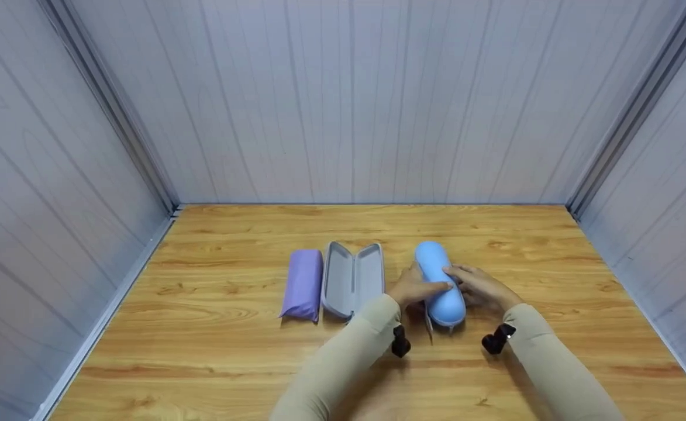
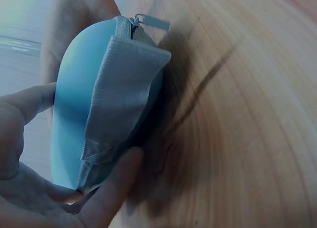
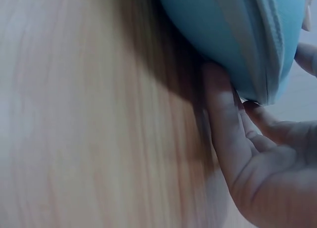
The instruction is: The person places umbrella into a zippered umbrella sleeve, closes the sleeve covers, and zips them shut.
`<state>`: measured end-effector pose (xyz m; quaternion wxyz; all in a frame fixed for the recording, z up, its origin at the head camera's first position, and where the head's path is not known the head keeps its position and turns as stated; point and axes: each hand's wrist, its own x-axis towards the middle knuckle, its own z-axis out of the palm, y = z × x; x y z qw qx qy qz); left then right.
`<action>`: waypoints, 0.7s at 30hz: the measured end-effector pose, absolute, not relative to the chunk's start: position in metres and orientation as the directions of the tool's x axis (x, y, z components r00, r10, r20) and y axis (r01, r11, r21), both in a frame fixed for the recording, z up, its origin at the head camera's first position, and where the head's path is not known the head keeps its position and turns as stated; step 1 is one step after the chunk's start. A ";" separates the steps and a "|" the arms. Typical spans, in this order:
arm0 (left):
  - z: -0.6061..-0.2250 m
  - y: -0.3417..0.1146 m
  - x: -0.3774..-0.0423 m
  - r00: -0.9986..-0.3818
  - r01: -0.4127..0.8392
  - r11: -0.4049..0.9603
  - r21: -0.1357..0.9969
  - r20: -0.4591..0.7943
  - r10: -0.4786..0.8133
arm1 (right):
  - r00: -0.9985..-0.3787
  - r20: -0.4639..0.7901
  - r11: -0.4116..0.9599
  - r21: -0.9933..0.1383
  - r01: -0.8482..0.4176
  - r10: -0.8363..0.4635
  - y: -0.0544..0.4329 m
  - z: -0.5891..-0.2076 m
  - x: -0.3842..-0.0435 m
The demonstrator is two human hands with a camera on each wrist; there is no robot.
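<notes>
A light blue zip-up glasses case (image 1: 433, 260) is between both hands at the right of the middle of the table. My left hand (image 1: 414, 287) grips its left side, thumb across the top. From the right, my right hand (image 1: 483, 285) holds it with the thumb on top and fingers low on the side. In the left wrist view a grey fabric strap (image 2: 121, 84) hangs along the case's side, near a small zip pull (image 2: 154, 23). The right wrist view shows the zip seam (image 3: 270, 35) with its edges together, and fingers (image 3: 223, 109) under the lower edge.
Left of the hands, a grey glasses case (image 1: 369, 275) lies spread open, its inside facing up. Beside it is a purple pouch (image 1: 303, 283) with a folded end. Pale panel walls (image 1: 343, 105) enclose the wooden table (image 1: 214, 351) at the back and sides.
</notes>
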<state>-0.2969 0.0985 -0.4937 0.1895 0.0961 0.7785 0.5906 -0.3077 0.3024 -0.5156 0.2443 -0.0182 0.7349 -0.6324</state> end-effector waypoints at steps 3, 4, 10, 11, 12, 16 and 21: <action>-0.490 0.094 -0.296 -0.892 -0.026 0.327 0.945 -0.170 0.419 | -0.883 -0.325 0.193 -0.943 0.273 -0.338 0.302 -0.517 -0.307; -0.488 0.092 -0.295 -0.886 -0.011 0.340 0.940 -0.167 0.433 | -0.885 -0.322 0.192 -0.944 0.270 -0.337 0.302 -0.517 -0.307; -0.480 0.084 -0.291 -0.889 0.137 0.532 0.836 -0.133 0.438 | -0.895 -0.319 0.197 -0.943 0.268 -0.312 0.302 -0.518 -0.307; -0.479 0.084 -0.290 -0.893 0.173 0.571 0.803 -0.116 0.434 | -0.897 -0.321 0.199 -0.942 0.270 -0.304 0.301 -0.518 -0.306; -0.478 0.084 -0.289 -0.893 0.219 0.607 0.764 -0.093 0.440 | -0.898 -0.322 0.202 -0.941 0.270 -0.300 0.301 -0.518 -0.306; -0.473 0.086 -0.281 -0.845 0.451 0.672 0.587 0.039 0.533 | -0.903 -0.321 0.208 -0.941 0.268 -0.286 0.302 -0.518 -0.306; -0.473 0.088 -0.265 -0.679 0.731 0.627 0.268 0.198 0.707 | -0.905 -0.313 0.204 -0.943 0.262 -0.287 0.301 -0.517 -0.305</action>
